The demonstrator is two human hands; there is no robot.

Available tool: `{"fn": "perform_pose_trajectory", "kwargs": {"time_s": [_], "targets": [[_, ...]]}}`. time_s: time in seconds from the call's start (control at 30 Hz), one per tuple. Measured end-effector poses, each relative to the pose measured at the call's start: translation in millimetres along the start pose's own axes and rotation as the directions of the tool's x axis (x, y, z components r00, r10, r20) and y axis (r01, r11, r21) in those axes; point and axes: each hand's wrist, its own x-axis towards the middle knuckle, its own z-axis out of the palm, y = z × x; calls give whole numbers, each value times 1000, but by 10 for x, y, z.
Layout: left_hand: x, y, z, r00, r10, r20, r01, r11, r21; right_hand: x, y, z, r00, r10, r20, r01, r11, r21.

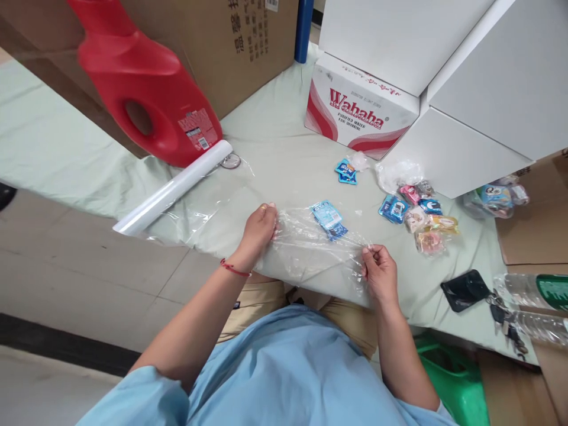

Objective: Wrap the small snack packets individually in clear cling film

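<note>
A clear plastic bag (306, 251) is stretched between my two hands over the near edge of the cloth-covered table. My left hand (260, 228) is closed on its left end, with the thumb on top. At the opposite end, my right hand (379, 269) pinches the film between thumb and fingers. Blue-and-white packets (328, 216) lie at the bag's far edge; I cannot tell whether they are in it, under it or behind it. Left of my left hand rests a white roll (173, 188) with clear film spread beside it.
A red jug (151, 89) stands at the back left, near a Wahaha carton (355, 112). Several small wrapped packets (417, 216) lie to the right, with a black phone or wallet (465, 290), keys (501, 313) and plastic bottles (528, 290) at the right edge.
</note>
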Motion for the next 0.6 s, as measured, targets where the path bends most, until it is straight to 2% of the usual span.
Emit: {"fn": "perform_pose_trajectory", "kwargs": {"time_s": [0.07, 0.13, 0.17, 0.23, 0.33, 0.43, 0.53, 0.6], "targets": [[-25, 58, 28, 985, -102, 139, 118, 986, -115, 4, 36, -4, 999, -4, -37, 4, 1000, -1], [-68, 75, 63, 957, -117, 264, 158, 978, -139, -4, 52, -3, 999, -21, -49, 21, 1000, 8], [-89, 68, 77, 951, -108, 290, 153, 979, -137, -13, 49, -3, 999, -29, -43, 30, 999, 16], [-118, 37, 86, 961, -102, 256, 145, 977, -156, -36, 21, -5, 999, -33, -7, 33, 999, 41], [-141, 1, 26, 984, -112, 137, 143, 960, -240, -64, -56, -30, 997, -7, 71, 1, 996, 90], [-176, 9, -126, 981, -112, 157, 147, 961, -235, -37, -131, -107, 982, 16, 187, -40, 991, 124], [-229, 12, -329, 976, -118, 183, 149, 975, -163, 88, -166, -241, 917, -18, 400, 12, 1000, 18], [-263, -18, -467, 982, -130, 140, 148, 981, -123, 220, -159, -331, 859, -85, 505, 183, 972, -149]]}}
